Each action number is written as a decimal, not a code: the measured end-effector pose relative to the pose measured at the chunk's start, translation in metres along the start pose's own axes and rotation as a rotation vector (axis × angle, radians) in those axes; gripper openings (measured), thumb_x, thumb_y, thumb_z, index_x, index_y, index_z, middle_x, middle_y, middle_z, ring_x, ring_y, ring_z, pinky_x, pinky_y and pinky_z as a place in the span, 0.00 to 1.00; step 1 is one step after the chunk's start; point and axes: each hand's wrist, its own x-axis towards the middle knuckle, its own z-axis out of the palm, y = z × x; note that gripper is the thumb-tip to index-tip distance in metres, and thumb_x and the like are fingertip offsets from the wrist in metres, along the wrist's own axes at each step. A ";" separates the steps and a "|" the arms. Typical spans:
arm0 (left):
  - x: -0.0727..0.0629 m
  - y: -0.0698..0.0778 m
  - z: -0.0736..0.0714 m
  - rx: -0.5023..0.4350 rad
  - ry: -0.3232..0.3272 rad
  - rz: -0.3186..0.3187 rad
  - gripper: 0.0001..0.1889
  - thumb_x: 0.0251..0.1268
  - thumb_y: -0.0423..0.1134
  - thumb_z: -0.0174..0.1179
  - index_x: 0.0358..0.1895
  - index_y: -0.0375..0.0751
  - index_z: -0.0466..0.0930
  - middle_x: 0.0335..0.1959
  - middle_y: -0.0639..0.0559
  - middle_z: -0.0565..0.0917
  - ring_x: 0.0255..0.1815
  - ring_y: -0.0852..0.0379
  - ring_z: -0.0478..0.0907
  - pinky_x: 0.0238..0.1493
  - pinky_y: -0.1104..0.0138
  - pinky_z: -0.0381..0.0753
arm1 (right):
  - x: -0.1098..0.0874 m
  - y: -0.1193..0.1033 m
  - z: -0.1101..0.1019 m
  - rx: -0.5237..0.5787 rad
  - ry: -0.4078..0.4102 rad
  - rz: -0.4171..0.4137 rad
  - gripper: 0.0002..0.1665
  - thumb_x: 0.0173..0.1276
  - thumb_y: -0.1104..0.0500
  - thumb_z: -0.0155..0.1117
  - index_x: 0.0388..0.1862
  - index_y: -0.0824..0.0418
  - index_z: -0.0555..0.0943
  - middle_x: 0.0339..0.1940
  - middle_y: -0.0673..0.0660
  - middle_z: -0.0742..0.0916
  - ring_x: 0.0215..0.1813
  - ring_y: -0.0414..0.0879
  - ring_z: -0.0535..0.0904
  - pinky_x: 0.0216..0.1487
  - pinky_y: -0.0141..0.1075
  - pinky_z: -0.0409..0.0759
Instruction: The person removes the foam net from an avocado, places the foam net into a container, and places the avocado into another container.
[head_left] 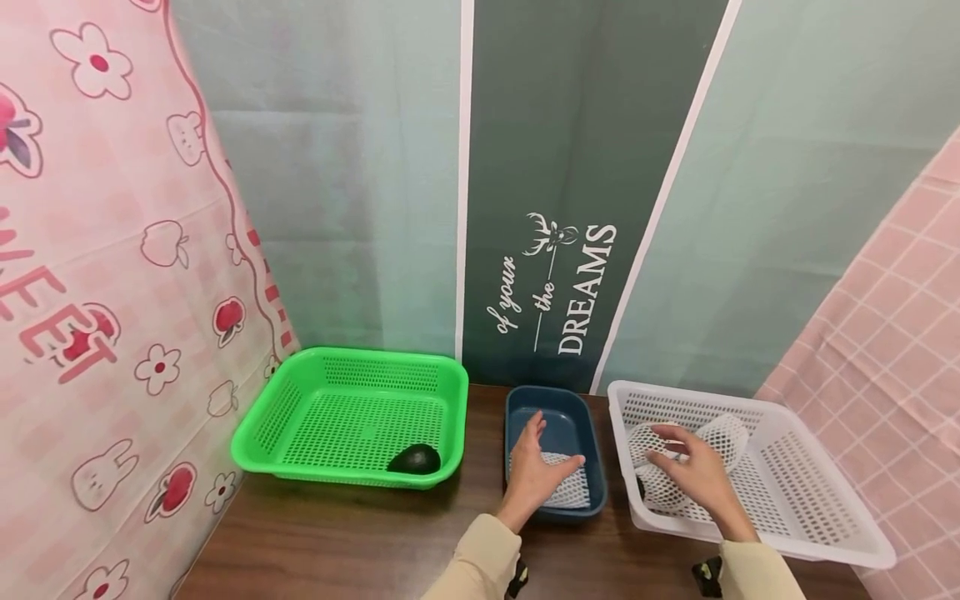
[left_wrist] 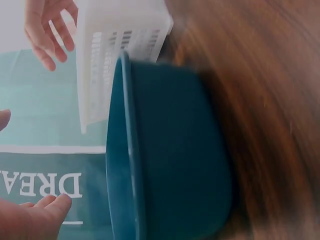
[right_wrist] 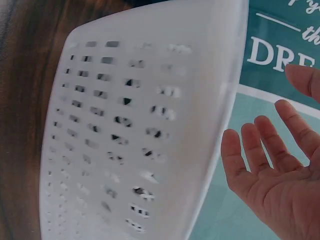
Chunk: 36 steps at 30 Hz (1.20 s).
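Over the small dark blue basin (head_left: 592, 450) hovers my left hand (head_left: 534, 477), thumb and fingers apart and holding nothing. Under it in the basin lies a white foam net sleeve (head_left: 570, 492). My right hand (head_left: 697, 475) is above the left end of the white basket (head_left: 825, 492), its fingers spread and bent a little, as the right wrist view shows the fingers (right_wrist: 250, 150) with nothing between them. Below that hand lie several white foam net sleeves (head_left: 723, 437), with something dark showing at the basket's left side. A dark, smooth, rounded fruit like an avocado (head_left: 415, 459) sits in the green basket (head_left: 348, 475).
The green basket stands left, the basin in the middle and the white basket right on a brown wooden table (head_left: 330, 542). Behind them hangs a green printed curtain (head_left: 360, 208). Pink cloths (head_left: 150, 292) hang on both sides.
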 end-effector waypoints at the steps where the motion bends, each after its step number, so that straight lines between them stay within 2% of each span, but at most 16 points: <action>1: -0.001 0.000 0.003 0.003 -0.007 0.003 0.46 0.49 0.48 0.75 0.70 0.35 0.61 0.64 0.42 0.72 0.64 0.46 0.70 0.58 0.51 0.72 | -0.001 0.001 0.000 0.000 -0.006 0.014 0.26 0.64 0.57 0.69 0.58 0.66 0.77 0.56 0.71 0.79 0.53 0.67 0.78 0.43 0.53 0.79; 6: -0.006 0.002 0.014 0.000 -0.040 -0.007 0.46 0.49 0.48 0.75 0.70 0.36 0.62 0.64 0.43 0.71 0.64 0.47 0.70 0.58 0.52 0.72 | -0.005 0.009 -0.002 0.016 -0.036 0.075 0.28 0.65 0.56 0.68 0.61 0.67 0.75 0.61 0.73 0.75 0.57 0.72 0.73 0.46 0.57 0.77; 9: -0.008 0.002 0.018 0.025 -0.056 -0.015 0.46 0.50 0.49 0.75 0.70 0.37 0.62 0.65 0.43 0.70 0.63 0.45 0.69 0.58 0.50 0.72 | -0.006 0.013 -0.004 0.015 -0.046 0.083 0.30 0.65 0.56 0.68 0.62 0.68 0.74 0.63 0.75 0.72 0.58 0.74 0.71 0.48 0.60 0.75; 14: -0.012 0.001 0.024 0.050 -0.101 -0.067 0.47 0.50 0.52 0.74 0.72 0.42 0.60 0.69 0.42 0.65 0.66 0.42 0.64 0.59 0.46 0.70 | -0.006 0.020 -0.009 0.001 -0.065 0.088 0.31 0.64 0.55 0.69 0.62 0.68 0.74 0.63 0.74 0.72 0.57 0.73 0.71 0.48 0.60 0.75; 17: -0.014 0.001 0.027 0.063 -0.126 -0.078 0.48 0.51 0.54 0.73 0.74 0.44 0.59 0.70 0.42 0.63 0.68 0.42 0.62 0.59 0.45 0.69 | -0.005 0.024 -0.011 0.050 -0.105 0.131 0.33 0.64 0.53 0.69 0.64 0.68 0.73 0.67 0.74 0.69 0.59 0.73 0.70 0.49 0.59 0.75; 21: -0.016 0.001 0.030 0.082 -0.141 -0.059 0.49 0.51 0.54 0.73 0.74 0.41 0.57 0.70 0.40 0.63 0.68 0.41 0.63 0.60 0.45 0.68 | -0.004 0.030 -0.014 0.103 -0.157 0.194 0.37 0.65 0.50 0.69 0.66 0.68 0.70 0.70 0.75 0.63 0.62 0.73 0.68 0.51 0.59 0.74; 27: -0.017 0.003 0.036 0.080 -0.141 -0.048 0.48 0.51 0.53 0.73 0.74 0.41 0.58 0.70 0.42 0.63 0.68 0.42 0.63 0.61 0.46 0.68 | -0.002 0.042 -0.017 0.107 -0.170 0.204 0.38 0.64 0.50 0.69 0.66 0.69 0.69 0.67 0.77 0.66 0.62 0.74 0.68 0.48 0.57 0.77; 32: -0.018 0.005 0.042 0.058 -0.124 -0.021 0.48 0.51 0.52 0.73 0.73 0.39 0.59 0.69 0.41 0.64 0.66 0.42 0.65 0.59 0.48 0.70 | -0.003 0.050 -0.017 0.108 -0.168 0.209 0.38 0.65 0.51 0.69 0.66 0.70 0.69 0.66 0.76 0.68 0.62 0.74 0.67 0.49 0.58 0.76; 36: -0.017 0.006 0.046 0.045 -0.142 -0.038 0.49 0.51 0.53 0.73 0.74 0.40 0.58 0.70 0.42 0.63 0.67 0.44 0.64 0.60 0.49 0.69 | -0.002 0.053 -0.016 0.094 -0.170 0.225 0.39 0.64 0.50 0.69 0.66 0.71 0.69 0.66 0.75 0.69 0.62 0.75 0.67 0.51 0.60 0.74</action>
